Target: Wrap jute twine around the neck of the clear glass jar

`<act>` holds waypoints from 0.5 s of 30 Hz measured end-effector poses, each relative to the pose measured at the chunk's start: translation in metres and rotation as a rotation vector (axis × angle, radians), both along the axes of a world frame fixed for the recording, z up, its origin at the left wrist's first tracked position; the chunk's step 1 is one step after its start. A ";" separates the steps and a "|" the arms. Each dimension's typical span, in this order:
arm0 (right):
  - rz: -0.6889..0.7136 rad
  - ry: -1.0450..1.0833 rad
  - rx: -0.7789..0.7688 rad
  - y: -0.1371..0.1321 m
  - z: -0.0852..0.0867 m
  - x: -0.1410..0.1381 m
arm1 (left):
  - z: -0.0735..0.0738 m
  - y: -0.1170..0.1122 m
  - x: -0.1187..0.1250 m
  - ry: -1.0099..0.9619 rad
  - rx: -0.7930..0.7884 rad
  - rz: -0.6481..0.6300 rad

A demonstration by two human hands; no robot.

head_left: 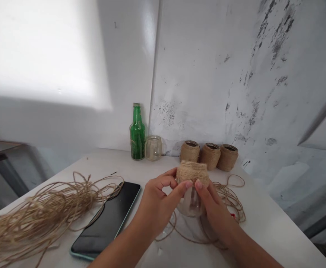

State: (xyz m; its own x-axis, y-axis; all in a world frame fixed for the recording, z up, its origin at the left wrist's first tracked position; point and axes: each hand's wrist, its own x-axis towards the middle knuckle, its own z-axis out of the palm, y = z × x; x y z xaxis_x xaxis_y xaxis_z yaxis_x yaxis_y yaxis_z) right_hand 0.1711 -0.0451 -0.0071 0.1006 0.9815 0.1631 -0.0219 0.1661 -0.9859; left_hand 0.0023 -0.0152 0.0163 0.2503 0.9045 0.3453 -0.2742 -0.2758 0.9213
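Observation:
Both hands hold a small glass jar (192,173), its upper part wound with jute twine and its lower part bare glass. My left hand (157,203) grips it from the left, with the fingertips on the twine's lower edge. My right hand (213,210) holds the opposite side, its fingertips also at that edge. A loose strand of twine (230,203) lies in loops on the table under and beside my right hand. A large tangle of jute twine (45,210) lies to the left, beyond a black smartphone (107,219).
A green glass bottle (137,134) and a clear glass jar (153,147) stand against the wall on the white table (266,227). Three twine-wrapped jars (210,156) stand in a row to their right. A small red item (232,215) shows behind the twine.

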 end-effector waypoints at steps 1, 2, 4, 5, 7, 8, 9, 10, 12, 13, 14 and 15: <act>0.008 -0.017 -0.022 -0.001 0.000 0.001 | -0.001 0.000 0.000 0.008 0.003 0.000; 0.018 -0.031 -0.027 -0.001 0.000 0.001 | -0.001 -0.001 0.000 0.007 0.005 -0.004; 0.039 -0.046 -0.025 -0.001 0.001 0.002 | -0.001 -0.001 0.000 -0.003 0.004 -0.017; 0.037 -0.046 -0.025 -0.001 0.001 0.002 | -0.001 -0.001 -0.001 -0.010 0.003 -0.025; 0.016 -0.039 -0.024 -0.002 0.002 0.001 | -0.001 -0.001 -0.002 -0.021 -0.002 -0.042; 0.005 -0.038 -0.020 -0.003 0.003 0.000 | -0.001 -0.001 -0.003 -0.024 -0.001 -0.050; -0.005 -0.039 -0.015 -0.003 0.003 -0.001 | -0.001 0.000 -0.004 -0.024 0.004 -0.058; -0.009 -0.041 -0.010 -0.003 0.004 -0.002 | -0.001 0.000 -0.004 -0.027 0.009 -0.064; 0.000 -0.036 -0.009 -0.003 0.003 -0.003 | -0.001 -0.001 -0.004 -0.038 0.002 -0.072; 0.007 -0.021 -0.011 -0.003 0.003 -0.002 | 0.000 -0.001 -0.004 -0.046 -0.009 -0.078; 0.016 0.002 -0.011 -0.003 0.003 -0.002 | 0.000 -0.001 -0.004 -0.055 -0.026 -0.084; 0.030 0.029 -0.007 -0.003 0.002 -0.001 | 0.001 -0.001 -0.004 -0.066 -0.042 -0.090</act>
State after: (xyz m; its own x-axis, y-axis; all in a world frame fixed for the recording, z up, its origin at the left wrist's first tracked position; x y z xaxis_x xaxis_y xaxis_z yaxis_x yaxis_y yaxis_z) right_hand 0.1700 -0.0477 -0.0049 0.0758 0.9852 0.1535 -0.0557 0.1579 -0.9859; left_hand -0.0015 -0.0164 0.0178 0.3088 0.8936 0.3257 -0.3564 -0.2087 0.9107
